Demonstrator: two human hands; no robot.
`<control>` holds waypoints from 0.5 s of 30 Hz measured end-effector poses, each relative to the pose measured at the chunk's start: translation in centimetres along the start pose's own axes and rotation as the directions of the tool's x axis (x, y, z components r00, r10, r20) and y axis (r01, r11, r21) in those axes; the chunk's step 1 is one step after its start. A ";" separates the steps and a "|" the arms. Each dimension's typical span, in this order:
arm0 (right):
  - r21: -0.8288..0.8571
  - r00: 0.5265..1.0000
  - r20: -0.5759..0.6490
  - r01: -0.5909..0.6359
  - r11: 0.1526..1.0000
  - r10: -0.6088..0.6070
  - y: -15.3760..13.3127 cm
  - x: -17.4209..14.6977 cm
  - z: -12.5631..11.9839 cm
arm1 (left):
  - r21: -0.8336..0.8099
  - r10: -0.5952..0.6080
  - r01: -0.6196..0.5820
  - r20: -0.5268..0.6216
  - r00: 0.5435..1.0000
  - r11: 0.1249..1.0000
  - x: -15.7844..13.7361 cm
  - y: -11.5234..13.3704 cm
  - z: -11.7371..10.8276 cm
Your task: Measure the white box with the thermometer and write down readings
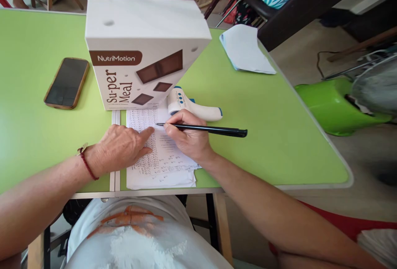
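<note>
My right hand [187, 134] grips a black pen [214, 129], its tip over a sheet of paper [167, 153] covered in small handwriting. On the left part of that sheet rests my left hand [124, 145], index finger stretched toward the pen tip and thumb apart, holding nothing. More loose papers [161, 180] lie under the written sheet. Right behind the writing stands a white box [149, 20] lettered NutriMotion Su-per Meal, hiding the paper's far edge. A white and blue handheld thermometer [201, 111] lies just beyond my right hand, partly covered by the box.
A phone [67, 82] in a brown-edged case lies left of the box on the green table [263, 136]. Folded white papers [245, 49] sit near the far right edge. Off the table to the right stands a bright green bin [328, 105]. A metal seam crosses the tabletop.
</note>
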State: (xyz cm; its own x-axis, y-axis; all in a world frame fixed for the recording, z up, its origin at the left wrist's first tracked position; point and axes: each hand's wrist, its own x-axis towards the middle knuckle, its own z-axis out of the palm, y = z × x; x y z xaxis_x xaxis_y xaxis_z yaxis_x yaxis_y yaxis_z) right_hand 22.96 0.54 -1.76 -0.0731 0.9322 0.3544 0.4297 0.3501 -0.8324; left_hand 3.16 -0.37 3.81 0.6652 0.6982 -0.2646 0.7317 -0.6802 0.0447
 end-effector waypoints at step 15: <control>-0.008 0.989 -0.018 0.149 0.989 -0.149 0.6 0.1 0.2 | 0.033 -0.010 0.009 0.029 1.000 0.999 -0.1 0.1 0.0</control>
State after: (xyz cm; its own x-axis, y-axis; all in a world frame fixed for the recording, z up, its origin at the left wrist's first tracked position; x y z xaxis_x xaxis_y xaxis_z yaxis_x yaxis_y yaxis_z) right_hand 23.04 0.88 -2.34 -0.1203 0.8679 0.4820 0.4215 0.4843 -0.7667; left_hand 3.13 -0.49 3.86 0.6534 0.6980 -0.2929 0.7322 -0.6810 0.0105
